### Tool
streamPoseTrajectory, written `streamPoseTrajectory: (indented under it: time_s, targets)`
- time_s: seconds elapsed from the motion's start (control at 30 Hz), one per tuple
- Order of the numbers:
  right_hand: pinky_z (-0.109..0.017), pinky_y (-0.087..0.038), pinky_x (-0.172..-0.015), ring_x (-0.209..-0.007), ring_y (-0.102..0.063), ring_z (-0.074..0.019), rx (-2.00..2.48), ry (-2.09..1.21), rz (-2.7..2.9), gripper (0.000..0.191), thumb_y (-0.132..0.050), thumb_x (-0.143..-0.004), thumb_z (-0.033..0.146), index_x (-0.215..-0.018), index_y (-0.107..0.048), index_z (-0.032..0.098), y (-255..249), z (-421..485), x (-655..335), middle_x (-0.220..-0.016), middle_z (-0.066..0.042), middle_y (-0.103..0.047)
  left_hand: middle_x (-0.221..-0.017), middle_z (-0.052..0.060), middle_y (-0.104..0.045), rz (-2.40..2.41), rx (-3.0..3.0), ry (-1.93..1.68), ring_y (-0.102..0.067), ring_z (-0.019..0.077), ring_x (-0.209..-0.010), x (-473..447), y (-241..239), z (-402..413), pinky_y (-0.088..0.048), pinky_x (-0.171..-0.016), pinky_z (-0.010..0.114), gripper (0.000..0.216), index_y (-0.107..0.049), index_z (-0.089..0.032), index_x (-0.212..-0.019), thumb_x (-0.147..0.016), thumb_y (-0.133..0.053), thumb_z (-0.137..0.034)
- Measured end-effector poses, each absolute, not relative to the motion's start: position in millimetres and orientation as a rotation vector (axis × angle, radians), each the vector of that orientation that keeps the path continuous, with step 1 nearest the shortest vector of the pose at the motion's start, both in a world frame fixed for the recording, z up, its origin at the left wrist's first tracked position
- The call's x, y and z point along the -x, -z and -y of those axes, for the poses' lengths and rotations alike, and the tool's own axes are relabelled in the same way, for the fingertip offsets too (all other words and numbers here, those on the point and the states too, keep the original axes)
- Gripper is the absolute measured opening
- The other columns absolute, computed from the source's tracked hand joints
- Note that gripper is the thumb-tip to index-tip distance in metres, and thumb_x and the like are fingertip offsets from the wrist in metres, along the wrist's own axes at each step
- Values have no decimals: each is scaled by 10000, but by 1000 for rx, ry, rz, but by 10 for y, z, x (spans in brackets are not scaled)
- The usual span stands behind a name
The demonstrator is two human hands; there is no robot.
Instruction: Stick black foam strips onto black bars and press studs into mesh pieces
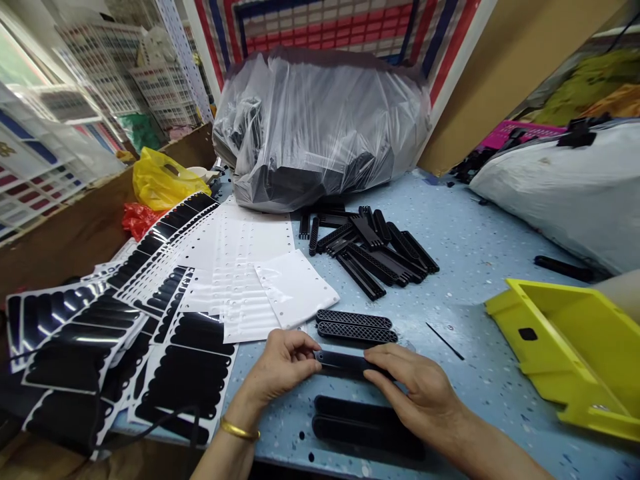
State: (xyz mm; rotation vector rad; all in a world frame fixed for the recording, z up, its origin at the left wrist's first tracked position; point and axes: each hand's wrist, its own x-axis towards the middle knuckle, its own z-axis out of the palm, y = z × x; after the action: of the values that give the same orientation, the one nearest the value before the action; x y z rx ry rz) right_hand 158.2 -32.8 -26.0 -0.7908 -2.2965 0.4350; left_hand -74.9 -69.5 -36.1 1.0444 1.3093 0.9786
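A long black plastic strip with a rounded end lies level between my hands, low over the table. My left hand pinches its left end between thumb and fingers. Thumb and fingers of my right hand close around the right end and hide it. Whether a thin sticker lies on its glossy top, I cannot tell. Just beyond are two black strips with lattice undersides, side by side. Nearer the table edge, smooth black strips lie together, partly beneath my right hand. Sheets of black rounded stickers spread out at the left.
White backing sheets lie left of a loose pile of black strips. Behind them stands a large clear plastic bag of dark parts. To the right are a yellow bin, a thin black stick and a white sack.
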Motion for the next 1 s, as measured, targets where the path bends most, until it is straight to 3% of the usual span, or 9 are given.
streamPoseTrajectory:
  time_s: [0.3,0.5,0.9,1.0]
  targets:
    - [-284,-605,-673,-766,-716,-186,805,-491,2289,193,-516,-909,141,-944,-694,205,290,326,-1604,-861,-67,-747,-506,-26,-569,-1306,-1061,-969,-500,94,-484,761,401,696,-370,-479,210,163,-734,-121,-735,-588,-713,-188]
    - [-282,-603,-674,-758,-713,-183,787,-474,2312,205,-500,-914,129,-936,-691,197,297,321,-1603,-857,-73,-742,-540,-18,-579,-1299,-1045,-956,-576,114,-469,765,410,702,-439,-471,217,233,-712,-131,-756,-688,-694,-353]
    - [-284,-591,-692,-762,-698,-178,761,-532,2307,197,-504,-913,114,-959,-678,193,258,347,-1611,-871,-74,-731,-505,-33,-528,-1407,-1107,-934,-535,93,-416,685,379,673,-390,-423,187,259,-652,-149,-645,-736,-657,-392]
    - [-283,-589,-692,-759,-694,-177,760,-528,2303,194,-502,-915,114,-960,-674,190,262,350,-1614,-866,-75,-728,-513,-25,-538,-1386,-1125,-936,-530,103,-432,705,388,693,-395,-441,203,238,-705,-138,-720,-729,-655,-371]
